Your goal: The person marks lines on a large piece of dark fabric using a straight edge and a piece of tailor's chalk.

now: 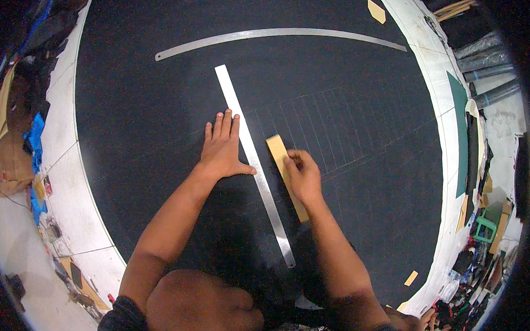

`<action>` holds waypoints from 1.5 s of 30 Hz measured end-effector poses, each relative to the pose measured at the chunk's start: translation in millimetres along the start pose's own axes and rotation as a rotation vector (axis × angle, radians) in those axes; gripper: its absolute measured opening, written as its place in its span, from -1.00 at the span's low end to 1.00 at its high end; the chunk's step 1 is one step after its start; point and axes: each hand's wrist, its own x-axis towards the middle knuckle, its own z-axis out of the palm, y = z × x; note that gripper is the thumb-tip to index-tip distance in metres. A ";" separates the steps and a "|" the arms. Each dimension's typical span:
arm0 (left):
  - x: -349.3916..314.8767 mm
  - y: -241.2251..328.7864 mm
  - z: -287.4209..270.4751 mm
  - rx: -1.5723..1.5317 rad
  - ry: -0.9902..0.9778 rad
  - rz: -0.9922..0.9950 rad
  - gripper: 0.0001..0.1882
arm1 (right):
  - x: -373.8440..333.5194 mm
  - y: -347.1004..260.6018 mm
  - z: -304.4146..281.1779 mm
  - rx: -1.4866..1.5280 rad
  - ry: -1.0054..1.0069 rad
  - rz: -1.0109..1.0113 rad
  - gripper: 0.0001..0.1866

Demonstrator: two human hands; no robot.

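A black sheet of material [144, 120], fabric or something like it, lies spread in front of me. My left hand [220, 154] is flat with its fingers apart, fingertips along the left side of a metal ruler [266, 195] and thumb on it. Right of the ruler, a tan rectangular strip [282, 162] lies at nearly the same slant. My right hand [303, 177] rests at the strip's right edge, fingers curled in a pinch; whatever is between them is hidden. Thin pale lines [330, 127] run in a ladder-like row to the right.
A second, longer metal ruler [281, 32] lies across the far part, looking bowed. Small tan pieces [376, 12] sit at the far right and near right. White surface [92, 183] borders the black sheet. Rolls [484, 59], a green sheet [456, 134] and clutter line the right side.
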 end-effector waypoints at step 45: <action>5.0 2.4 -1.7 0.071 -0.050 -0.007 0.60 | -36.6 29.7 -4.7 0.086 -0.050 -0.027 -0.67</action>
